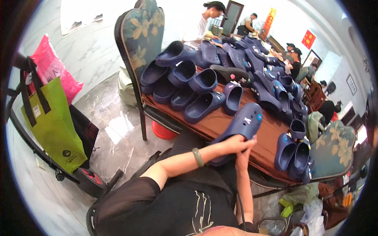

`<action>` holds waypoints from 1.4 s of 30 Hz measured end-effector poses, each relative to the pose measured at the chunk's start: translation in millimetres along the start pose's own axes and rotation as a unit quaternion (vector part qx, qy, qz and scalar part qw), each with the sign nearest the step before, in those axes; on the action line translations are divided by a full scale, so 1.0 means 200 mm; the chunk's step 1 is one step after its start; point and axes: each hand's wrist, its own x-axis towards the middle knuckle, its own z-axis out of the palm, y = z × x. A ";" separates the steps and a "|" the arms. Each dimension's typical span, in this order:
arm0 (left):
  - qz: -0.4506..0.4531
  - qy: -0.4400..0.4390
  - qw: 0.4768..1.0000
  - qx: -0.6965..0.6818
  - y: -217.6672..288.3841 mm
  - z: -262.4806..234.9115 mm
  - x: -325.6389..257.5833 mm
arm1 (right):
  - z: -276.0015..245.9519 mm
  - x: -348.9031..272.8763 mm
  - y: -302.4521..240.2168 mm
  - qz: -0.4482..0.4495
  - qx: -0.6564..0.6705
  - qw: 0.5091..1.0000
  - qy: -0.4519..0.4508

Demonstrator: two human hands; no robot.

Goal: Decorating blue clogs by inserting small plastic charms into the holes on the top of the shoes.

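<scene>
Over my lap and the table's near edge, a navy clog [243, 118] is held with its toe pointing away from me. On its upper are a white charm and a round blue one, among vent holes. My left hand [235, 144], with a green bangle on the wrist, is closed on the clog's side near the opening. Against that same side, right by the left hand, my right hand [244, 152] is closed on the clog too. Part of its fingers is hidden, and so is the clog's heel, behind my forearm.
Many navy clogs [204, 106] cover the brown-topped table [264, 147]. Floral-backed chairs [143, 37] stand at its left and right. A red bucket [163, 130] sits below. On my left hang a green bag [59, 126] and a pink package [55, 69]. Several people work farther off.
</scene>
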 end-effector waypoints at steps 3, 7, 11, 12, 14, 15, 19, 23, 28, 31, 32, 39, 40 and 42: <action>-0.055 -0.216 0.946 0.237 0.21 -0.02 -0.04 | -0.09 -0.03 -0.15 0.072 0.230 0.968 0.068; 0.021 -0.186 0.974 0.130 0.39 -0.08 -0.16 | -0.23 0.01 -0.27 0.086 0.136 0.986 0.044; 0.176 0.097 0.924 0.326 0.27 -0.25 -0.16 | -0.27 -0.02 -0.32 0.180 0.246 0.951 0.049; 0.138 0.123 0.913 0.364 0.24 -0.27 -0.18 | -0.27 -0.03 -0.34 0.200 0.267 0.942 0.049; 0.011 0.064 0.945 0.321 0.06 -0.27 -0.28 | -0.25 -0.02 -0.24 0.197 0.292 0.934 0.058; -0.094 -0.013 0.973 0.210 -0.04 -0.25 -0.33 | -0.22 -0.01 -0.24 0.199 0.301 0.930 0.061; -0.165 -0.077 0.983 0.018 -0.11 -0.23 -0.38 | -0.05 0.04 -0.31 0.164 0.273 0.947 0.053; -0.161 0.043 0.971 -0.169 -0.01 -0.30 -0.24 | -0.03 0.08 -0.26 0.096 0.244 0.965 0.011; -0.170 0.071 0.975 -0.127 -0.04 -0.50 0.21 | -0.17 0.13 0.02 0.026 -0.136 0.990 -0.018; -0.151 0.047 0.981 -0.109 -0.08 -0.70 0.53 | -0.23 0.16 0.05 -0.016 -0.219 0.976 -0.001; -0.222 0.109 0.933 -0.262 -0.03 -0.68 0.62 | -0.26 0.14 0.06 0.000 -0.225 0.974 0.022; -0.175 0.166 0.931 -0.272 -0.31 -0.76 0.66 | -0.54 0.20 -0.08 -0.125 -0.352 0.927 0.028; -0.155 0.175 0.936 -0.264 -0.34 -0.78 0.65 | -0.62 0.25 -0.13 -0.209 -0.444 0.871 0.019; -0.148 0.176 0.940 -0.252 -0.36 -0.78 0.63 | -0.81 0.37 -0.19 -0.204 -0.482 0.851 0.033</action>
